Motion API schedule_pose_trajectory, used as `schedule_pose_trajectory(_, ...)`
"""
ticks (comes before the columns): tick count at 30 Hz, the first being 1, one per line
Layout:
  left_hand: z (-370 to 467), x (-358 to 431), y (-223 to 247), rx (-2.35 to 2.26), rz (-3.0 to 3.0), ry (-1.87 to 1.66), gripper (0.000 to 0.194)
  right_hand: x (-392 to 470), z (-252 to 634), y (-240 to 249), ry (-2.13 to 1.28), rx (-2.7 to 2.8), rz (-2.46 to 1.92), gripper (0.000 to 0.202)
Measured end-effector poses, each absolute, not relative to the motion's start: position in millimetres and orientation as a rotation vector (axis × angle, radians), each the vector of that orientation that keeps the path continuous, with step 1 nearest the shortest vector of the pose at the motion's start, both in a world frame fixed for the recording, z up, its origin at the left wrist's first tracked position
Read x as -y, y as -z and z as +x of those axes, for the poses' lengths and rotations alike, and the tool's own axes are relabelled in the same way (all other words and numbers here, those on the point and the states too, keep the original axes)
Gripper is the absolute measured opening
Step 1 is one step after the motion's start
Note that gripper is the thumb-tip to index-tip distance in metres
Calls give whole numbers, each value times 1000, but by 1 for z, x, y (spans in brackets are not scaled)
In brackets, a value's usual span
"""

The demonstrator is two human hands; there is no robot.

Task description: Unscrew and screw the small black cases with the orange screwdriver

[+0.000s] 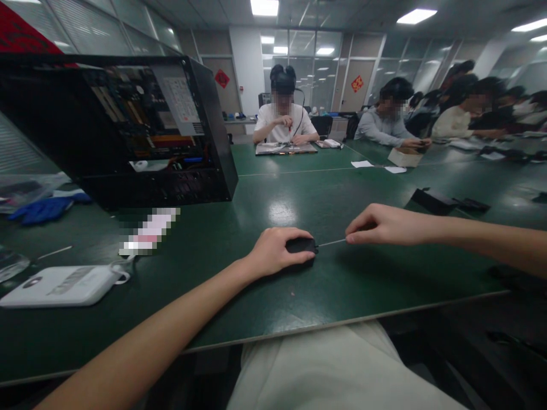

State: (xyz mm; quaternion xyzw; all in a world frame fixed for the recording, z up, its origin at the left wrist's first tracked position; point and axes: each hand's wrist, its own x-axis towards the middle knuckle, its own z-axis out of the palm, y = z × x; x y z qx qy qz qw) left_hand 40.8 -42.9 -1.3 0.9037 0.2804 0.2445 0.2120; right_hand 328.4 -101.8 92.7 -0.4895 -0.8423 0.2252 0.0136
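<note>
A small black object (301,245), shaped like a computer mouse, rests on the green table (273,302) near its front edge. My left hand (277,250) grips it from the left, thumb and fingers along its two sides. To the right, my right hand (376,225) is closed in a pinch on the end of a thin metal rod (333,242), like a screwdriver shaft. The rod's other end reaches the right end of the black object; the exact contact is too small to tell.
An open black computer case (213,131) stands at the left. A white power bank (64,286) and blue gloves (43,210) lie near it. Black parts (436,200) lie at right. Across the table, people sit working.
</note>
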Motion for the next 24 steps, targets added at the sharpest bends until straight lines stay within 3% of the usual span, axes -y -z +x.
schedule_pose_trajectory(5, 41, 42, 3, -774, 2508, -689, 41, 123, 339, -76, 422, 2890, -903, 31)
schedule_pose_trajectory(8, 41, 42, 4, -783, 2500, -693, 43, 133, 339, -69, 699, 2875, -761, 29)
schedule_pose_trajectory(13, 41, 43, 3, -800, 2499, -680, 43, 136, 332, -60, 708, 2827, -834, 32)
schedule_pose_trajectory(24, 40, 42, 4, -783, 2497, -695, 46, 140, 328, 1, 325, 2697, -1039, 31)
